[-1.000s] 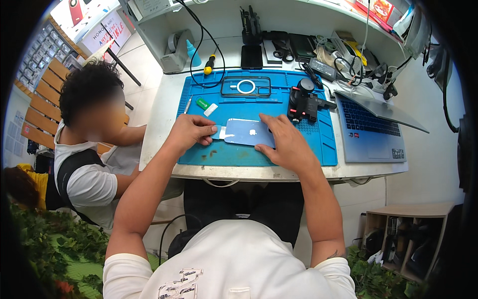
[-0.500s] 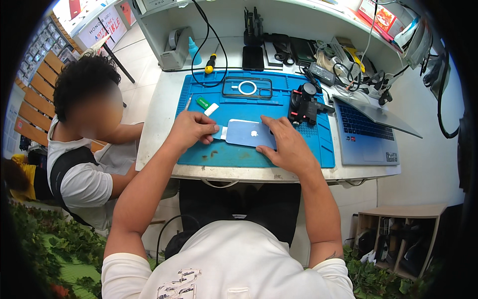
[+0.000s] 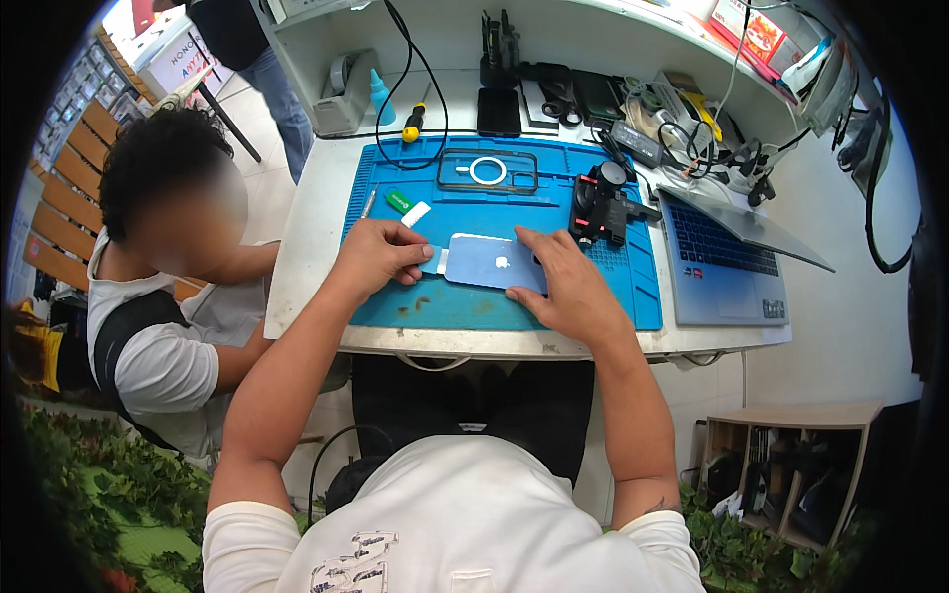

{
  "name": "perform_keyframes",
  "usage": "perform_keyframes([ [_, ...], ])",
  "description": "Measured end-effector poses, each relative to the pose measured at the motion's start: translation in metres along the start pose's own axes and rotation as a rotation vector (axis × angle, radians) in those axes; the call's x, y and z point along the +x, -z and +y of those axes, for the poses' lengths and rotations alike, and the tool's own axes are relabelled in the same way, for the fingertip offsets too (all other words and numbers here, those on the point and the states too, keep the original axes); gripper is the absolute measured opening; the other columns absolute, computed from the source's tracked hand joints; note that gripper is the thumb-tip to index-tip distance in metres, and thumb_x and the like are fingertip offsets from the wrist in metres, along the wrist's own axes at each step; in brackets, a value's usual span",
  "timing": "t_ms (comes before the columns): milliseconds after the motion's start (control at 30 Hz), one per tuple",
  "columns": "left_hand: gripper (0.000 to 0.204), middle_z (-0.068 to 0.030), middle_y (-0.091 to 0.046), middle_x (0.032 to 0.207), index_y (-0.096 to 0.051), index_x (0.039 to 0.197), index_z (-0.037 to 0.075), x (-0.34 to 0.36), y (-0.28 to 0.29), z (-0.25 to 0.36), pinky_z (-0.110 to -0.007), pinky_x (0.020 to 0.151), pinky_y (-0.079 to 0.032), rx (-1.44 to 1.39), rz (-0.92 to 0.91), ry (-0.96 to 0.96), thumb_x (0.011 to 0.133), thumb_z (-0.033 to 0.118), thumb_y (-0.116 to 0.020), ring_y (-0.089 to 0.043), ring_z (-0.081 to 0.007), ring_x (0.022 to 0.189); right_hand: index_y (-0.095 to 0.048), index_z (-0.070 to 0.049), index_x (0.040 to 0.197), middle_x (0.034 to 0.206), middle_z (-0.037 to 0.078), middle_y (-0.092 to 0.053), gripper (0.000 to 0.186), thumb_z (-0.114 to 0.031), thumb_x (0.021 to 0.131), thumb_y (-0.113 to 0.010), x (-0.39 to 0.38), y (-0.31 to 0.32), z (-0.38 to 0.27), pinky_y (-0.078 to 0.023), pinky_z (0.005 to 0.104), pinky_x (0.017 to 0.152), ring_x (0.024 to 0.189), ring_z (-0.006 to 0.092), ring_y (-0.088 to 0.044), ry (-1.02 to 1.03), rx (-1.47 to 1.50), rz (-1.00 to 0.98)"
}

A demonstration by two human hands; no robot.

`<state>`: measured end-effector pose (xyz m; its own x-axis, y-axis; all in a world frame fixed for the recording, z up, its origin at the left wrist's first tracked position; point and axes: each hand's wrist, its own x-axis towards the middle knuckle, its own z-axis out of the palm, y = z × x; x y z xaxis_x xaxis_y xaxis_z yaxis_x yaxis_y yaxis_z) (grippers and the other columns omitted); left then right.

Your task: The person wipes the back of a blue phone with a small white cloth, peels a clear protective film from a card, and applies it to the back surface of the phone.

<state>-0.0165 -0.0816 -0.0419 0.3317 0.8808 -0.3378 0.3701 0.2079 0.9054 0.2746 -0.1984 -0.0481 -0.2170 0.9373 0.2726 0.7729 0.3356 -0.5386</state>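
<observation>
A blue phone (image 3: 482,261) with a pale logo lies back up on the blue work mat (image 3: 395,308). My right hand (image 3: 573,287) grips its right end, thumb on the near edge and fingers on the far edge. Off the phone's left end sticks a thin blue tab (image 3: 432,262) with a whitish strip between it and the phone. My left hand (image 3: 376,259) pinches that tab between thumb and fingertips. Just beyond my left hand lie a small green-and-white piece (image 3: 405,205) and a slim pen-like tool (image 3: 369,204).
A clear phone case with a white ring (image 3: 514,182) lies farther back. Right of it stands a black clamp-like device (image 3: 599,212), then an open laptop (image 3: 732,287). A yellow-black screwdriver (image 3: 413,129), a blue bottle (image 3: 381,99) and a black phone (image 3: 498,113) line the back. A person (image 3: 158,336) sits at left.
Both hands keep nearly the same hold on the phone and tab. Someone in jeans now stands behind the seated person at the upper left. The whole view has shifted slightly.
</observation>
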Motion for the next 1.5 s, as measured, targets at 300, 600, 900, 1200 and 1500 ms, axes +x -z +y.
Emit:
perform_keyframes([
  [300,0.031,-0.0087,-0.078,0.088,-0.077,0.114,-0.008,0.003,0.001,-0.004,-0.025,0.059,-0.061,0.063,-0.003,-0.044,0.095,0.013,-0.089,-0.074,-0.0121,0.068,-0.057,0.006,0.152,0.138,0.021,-0.071,0.081,-0.022,0.086,-0.092,0.0,-0.001,0.002,-0.055,0.0461,0.109,0.123,0.037,-0.063,-0.005,0.006,-0.023],
  [600,0.028,-0.0092,-0.079,0.091,-0.079,0.115,-0.007,-0.005,-0.004,0.002,-0.026,0.056,-0.061,0.194,0.034,-0.082,0.096,0.013,-0.087,-0.075,-0.0116,0.066,-0.056,0.006,0.153,0.141,0.021,-0.07,0.078,-0.019,0.086,-0.089,0.003,0.001,-0.001,-0.056,0.047,0.108,0.122,0.038,-0.063,0.019,-0.029,-0.022],
  [900,0.031,-0.0098,-0.078,0.098,-0.079,0.12,-0.006,-0.013,-0.004,0.004,-0.027,0.058,-0.062,0.196,0.05,-0.105,0.098,0.015,-0.086,-0.076,-0.0123,0.068,-0.057,0.004,0.152,0.151,0.027,-0.062,0.075,-0.021,0.088,-0.086,-0.001,-0.001,-0.009,-0.049,0.0497,0.119,0.14,0.0436,-0.058,0.032,-0.115,-0.016],
  [1200,0.029,-0.0084,-0.076,0.087,-0.08,0.113,-0.005,-0.025,0.004,-0.013,-0.027,0.052,-0.053,0.034,0.103,-0.214,0.099,0.019,-0.085,-0.071,-0.0114,0.06,-0.06,0.0,0.148,0.16,0.026,-0.055,0.068,-0.021,0.089,-0.088,-0.05,0.015,-0.026,-0.036,0.0587,0.129,0.15,0.0464,-0.05,0.069,-0.144,0.123],
  [1500,0.021,-0.0012,-0.071,0.073,-0.08,0.105,-0.004,-0.023,0.015,-0.043,-0.023,0.046,-0.038,-0.16,0.161,-0.344,0.101,0.016,-0.085,-0.053,-0.0039,0.052,-0.072,0.001,0.126,0.126,0.021,-0.073,0.048,-0.005,0.08,-0.082,-0.187,-0.017,-0.021,-0.051,0.0617,0.117,0.124,0.0438,-0.069,0.074,-0.076,0.471],
])
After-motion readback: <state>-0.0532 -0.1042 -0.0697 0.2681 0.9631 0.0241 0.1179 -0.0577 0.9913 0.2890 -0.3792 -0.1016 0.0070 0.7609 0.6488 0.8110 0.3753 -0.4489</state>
